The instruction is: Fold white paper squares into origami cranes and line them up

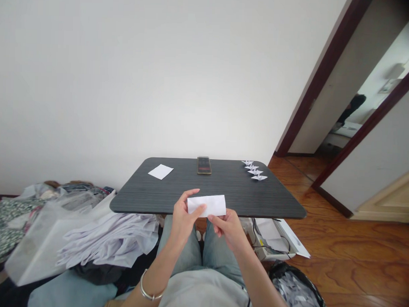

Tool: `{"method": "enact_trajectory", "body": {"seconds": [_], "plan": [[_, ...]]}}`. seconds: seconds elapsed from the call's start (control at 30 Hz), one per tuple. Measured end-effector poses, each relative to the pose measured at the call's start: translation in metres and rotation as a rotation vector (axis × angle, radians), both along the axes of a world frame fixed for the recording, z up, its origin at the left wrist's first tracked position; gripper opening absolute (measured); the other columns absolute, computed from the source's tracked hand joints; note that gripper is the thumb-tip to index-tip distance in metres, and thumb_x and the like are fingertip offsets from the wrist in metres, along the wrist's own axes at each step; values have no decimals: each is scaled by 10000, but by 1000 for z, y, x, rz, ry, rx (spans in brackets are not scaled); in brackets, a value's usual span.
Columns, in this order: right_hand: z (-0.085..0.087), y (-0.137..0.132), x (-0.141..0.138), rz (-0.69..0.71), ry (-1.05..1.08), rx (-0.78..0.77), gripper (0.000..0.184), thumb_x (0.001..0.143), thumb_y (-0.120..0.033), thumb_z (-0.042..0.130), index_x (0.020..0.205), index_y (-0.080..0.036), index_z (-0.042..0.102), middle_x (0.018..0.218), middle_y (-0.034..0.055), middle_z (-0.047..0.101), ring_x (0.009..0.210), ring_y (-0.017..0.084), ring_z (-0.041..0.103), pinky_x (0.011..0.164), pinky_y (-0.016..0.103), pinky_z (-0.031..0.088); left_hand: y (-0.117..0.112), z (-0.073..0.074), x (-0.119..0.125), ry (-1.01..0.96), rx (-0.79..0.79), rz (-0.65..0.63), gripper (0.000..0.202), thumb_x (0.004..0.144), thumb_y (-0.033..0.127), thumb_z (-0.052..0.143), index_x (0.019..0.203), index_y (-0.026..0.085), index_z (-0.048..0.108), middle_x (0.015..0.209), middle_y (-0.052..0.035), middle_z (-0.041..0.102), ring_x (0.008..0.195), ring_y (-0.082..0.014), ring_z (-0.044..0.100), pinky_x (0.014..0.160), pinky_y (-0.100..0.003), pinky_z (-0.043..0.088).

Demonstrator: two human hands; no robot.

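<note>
A folded white paper point(207, 204) is held over the near edge of a dark grey table point(156, 196). My left hand point(184, 215) pinches its left end with thumb on top. My right hand point(229, 226) grips its lower right edge from below. Both hands are closed on the paper. On the table lie a flat white sheet point(160, 171) at the far left, a phone point(204, 165) in the far middle, and several small folded paper cranes point(255, 170) in a row at the far right.
A pile of white bags and clothes point(87, 239) lies to the left of the table. A box with papers and cables point(275, 239) sits under the right side. Wooden floor and an open doorway point(353, 118) are at the right.
</note>
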State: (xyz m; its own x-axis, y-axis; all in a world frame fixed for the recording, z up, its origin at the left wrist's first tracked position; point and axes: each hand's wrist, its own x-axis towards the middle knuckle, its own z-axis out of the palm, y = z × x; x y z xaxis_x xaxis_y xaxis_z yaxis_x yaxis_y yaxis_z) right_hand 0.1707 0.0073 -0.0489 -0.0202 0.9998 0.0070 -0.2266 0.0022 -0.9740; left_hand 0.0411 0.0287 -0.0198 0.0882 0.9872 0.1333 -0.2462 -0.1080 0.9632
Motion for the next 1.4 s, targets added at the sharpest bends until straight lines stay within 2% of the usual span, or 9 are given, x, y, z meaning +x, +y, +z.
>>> {"method": "enact_trajectory", "body": {"seconds": [0.27,0.5,0.73,0.87,0.97,1.03,1.23,1.4], "plan": [[7,-3,13,-10,-30,29,256,648,-378,689,618,-143,593,353,-53,489,266,42,319,286,163,255,-6,16,-5,-23,-3,25,597,602,229,749,1148,172,515,681,12,670,566,-124,597,575,-215,457],[11,-4,24,-44,-13,30,262,645,-371,694,581,-163,549,336,-67,478,260,36,308,290,156,240,-7,22,-6,-48,-14,66,595,586,198,744,1136,160,521,653,15,671,552,-118,597,563,-204,456],[12,-3,29,-111,2,58,254,657,-376,691,606,-163,563,367,-61,498,292,44,346,313,160,245,-2,15,-9,-44,-11,66,570,607,198,731,1134,167,518,691,3,682,582,-127,612,585,-218,467],[11,-2,22,-75,-3,98,329,736,-472,612,627,-171,535,424,-34,551,326,62,414,340,165,287,2,7,-8,20,-6,14,550,612,224,738,1116,169,526,683,8,667,582,-132,606,568,-220,463],[8,0,17,-45,-61,122,331,744,-473,614,640,-163,554,424,-31,548,324,65,416,345,172,297,4,4,-6,60,-2,-28,523,622,244,735,1096,164,531,651,19,649,556,-123,591,531,-210,456],[6,1,16,-73,-88,147,331,754,-470,607,639,-163,560,420,-32,543,321,68,412,344,178,297,5,4,-7,66,-26,-43,545,618,271,738,1104,161,518,654,16,650,564,-135,601,511,-218,468],[4,3,18,-152,-105,152,346,752,-480,608,623,-165,545,413,-33,542,312,68,410,336,177,288,6,5,-14,0,-29,28,539,622,293,734,1091,140,516,523,83,533,515,-104,571,521,-221,508],[5,3,17,-153,-100,155,350,747,-489,608,635,-162,555,411,-30,539,309,68,407,329,177,285,6,-1,-11,88,-97,-147,703,553,215,782,1169,146,451,700,-8,686,592,-146,644,581,-253,532]]}}
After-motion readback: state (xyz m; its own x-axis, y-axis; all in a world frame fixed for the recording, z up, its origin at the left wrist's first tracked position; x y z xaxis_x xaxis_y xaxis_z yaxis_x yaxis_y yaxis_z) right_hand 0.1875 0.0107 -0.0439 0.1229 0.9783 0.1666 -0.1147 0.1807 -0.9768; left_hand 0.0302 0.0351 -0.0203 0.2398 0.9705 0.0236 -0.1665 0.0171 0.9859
